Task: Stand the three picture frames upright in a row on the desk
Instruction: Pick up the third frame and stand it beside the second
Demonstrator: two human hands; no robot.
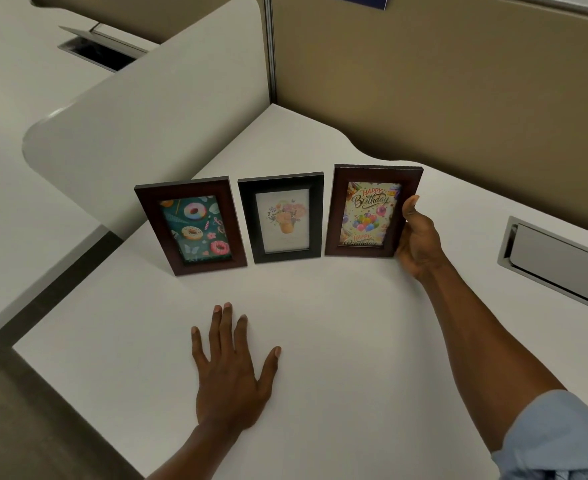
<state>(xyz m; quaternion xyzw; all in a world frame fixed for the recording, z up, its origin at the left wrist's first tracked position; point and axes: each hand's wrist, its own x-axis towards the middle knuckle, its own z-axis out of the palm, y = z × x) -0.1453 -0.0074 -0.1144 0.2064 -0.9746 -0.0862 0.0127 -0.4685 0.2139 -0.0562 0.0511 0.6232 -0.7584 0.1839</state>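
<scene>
Gripping the birthday frame (372, 211) by its three-o'clock edge, the right hand (417, 237) steadies it upright beside the flower frame (282, 218) and donut frame (190, 225); the left hand (230, 372) lies flat, empty, at six o'clock on the desk (354, 341).

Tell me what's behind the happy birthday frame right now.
Behind the birthday frame lie bare white desk and the tan partition wall. The right hand grips its right edge, thumb in front; its fingers and any stand behind the frame are hidden.
</scene>
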